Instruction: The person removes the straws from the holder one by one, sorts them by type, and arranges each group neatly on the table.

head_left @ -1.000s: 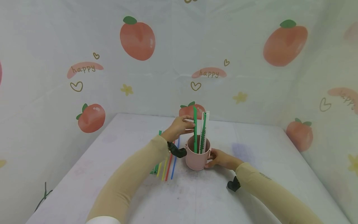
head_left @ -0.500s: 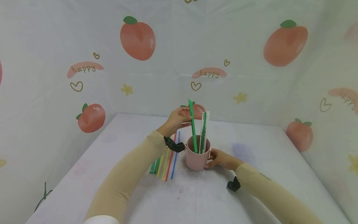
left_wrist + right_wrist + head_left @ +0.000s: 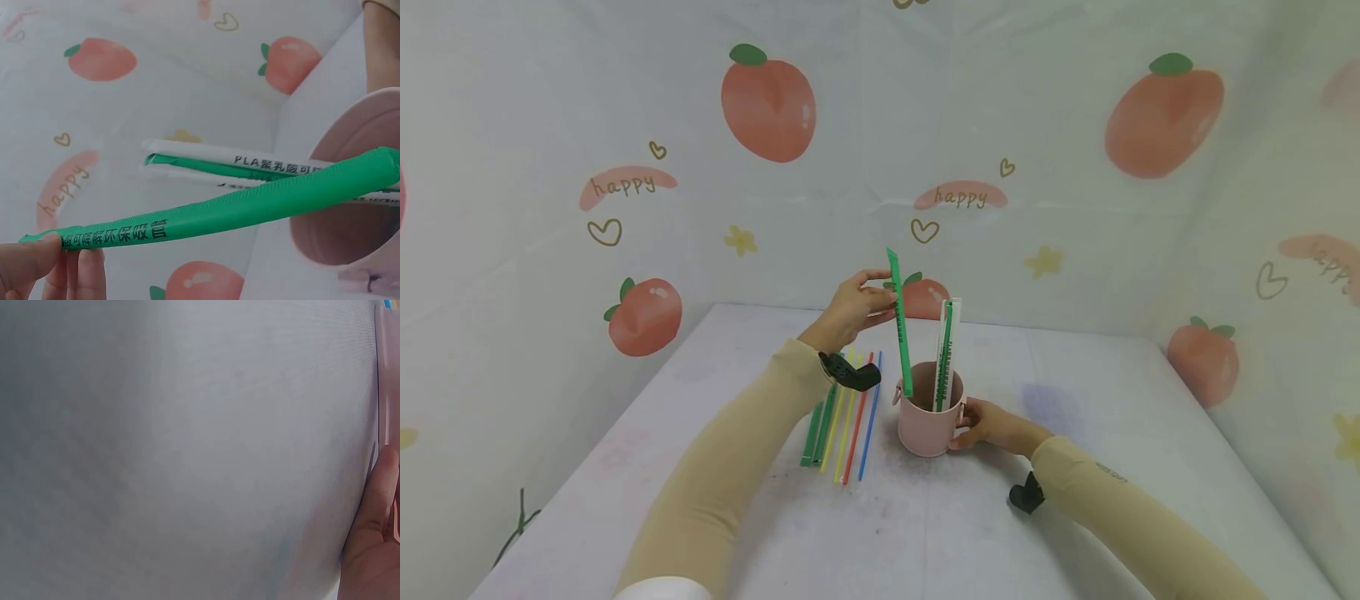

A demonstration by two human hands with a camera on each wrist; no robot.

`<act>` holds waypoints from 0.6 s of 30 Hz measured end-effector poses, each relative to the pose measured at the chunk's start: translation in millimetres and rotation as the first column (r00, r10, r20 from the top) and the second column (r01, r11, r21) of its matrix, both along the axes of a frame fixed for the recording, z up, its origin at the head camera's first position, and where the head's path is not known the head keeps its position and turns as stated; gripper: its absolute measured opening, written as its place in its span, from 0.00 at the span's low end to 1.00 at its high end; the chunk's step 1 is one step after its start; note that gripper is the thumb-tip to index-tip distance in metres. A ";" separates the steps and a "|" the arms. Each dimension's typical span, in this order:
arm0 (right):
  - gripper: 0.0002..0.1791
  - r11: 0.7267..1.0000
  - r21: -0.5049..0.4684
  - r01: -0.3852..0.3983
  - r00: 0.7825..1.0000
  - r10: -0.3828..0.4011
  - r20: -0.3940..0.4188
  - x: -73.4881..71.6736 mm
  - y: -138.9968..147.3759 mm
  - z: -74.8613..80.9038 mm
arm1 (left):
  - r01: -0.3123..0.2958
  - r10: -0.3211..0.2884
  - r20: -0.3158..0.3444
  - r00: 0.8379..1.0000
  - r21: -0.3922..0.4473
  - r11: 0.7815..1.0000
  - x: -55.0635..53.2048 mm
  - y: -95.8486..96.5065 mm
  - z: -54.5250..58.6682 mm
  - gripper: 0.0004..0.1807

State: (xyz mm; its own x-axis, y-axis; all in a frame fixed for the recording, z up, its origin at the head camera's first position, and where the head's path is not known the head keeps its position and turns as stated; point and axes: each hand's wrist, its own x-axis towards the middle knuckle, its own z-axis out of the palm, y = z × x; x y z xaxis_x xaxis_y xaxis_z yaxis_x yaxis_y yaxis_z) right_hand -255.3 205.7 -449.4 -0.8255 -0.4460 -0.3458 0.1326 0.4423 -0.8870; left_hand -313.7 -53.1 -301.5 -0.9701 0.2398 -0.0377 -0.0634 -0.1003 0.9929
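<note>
My left hand (image 3: 848, 310) pinches a green-wrapped straw (image 3: 899, 329) near its top, thumb against fingers; dark lettering runs along the wrapper in the left wrist view. The straw leans slightly left, and its lower end overlaps the left rim of a small pink bucket (image 3: 925, 433). Inside the bucket stand white-wrapped straws (image 3: 953, 350) with a green one (image 3: 945, 358) among them. My right hand (image 3: 996, 427) grips the bucket's right side low down, by the small handle. In the right wrist view only the thumb (image 3: 380, 487) and part of that hand show, against the pink wall.
Left of the bucket, several straws lie side by side on the white-covered table (image 3: 925, 533): green-wrapped ones (image 3: 811, 437), yellow ones (image 3: 844, 433), a red one (image 3: 853, 437) and a blue one (image 3: 869, 429). A printed white cloth (image 3: 850, 208) hangs behind.
My left hand has moved up and left, drawing the green-wrapped straw out of the bucket's depth to its left rim. The right hand and bucket have stayed still.
</note>
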 end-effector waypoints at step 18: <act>0.38 1.000 0.008 0.013 1.000 -0.013 0.002 -1.2 0.8 -0.7 | -0.093 0.095 0.038 0.995 -0.057 0.994 -17.6 -56.5 -2.7 0.29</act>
State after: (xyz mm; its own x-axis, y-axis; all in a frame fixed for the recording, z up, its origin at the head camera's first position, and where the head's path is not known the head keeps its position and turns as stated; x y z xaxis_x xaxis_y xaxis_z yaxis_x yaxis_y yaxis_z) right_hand -256.5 206.6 -450.1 -0.8304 -0.4328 -0.3509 0.1398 0.4478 -0.8832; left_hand -331.3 -109.6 -304.2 -0.9856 0.1442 -0.0881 -0.0967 -0.0532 0.9939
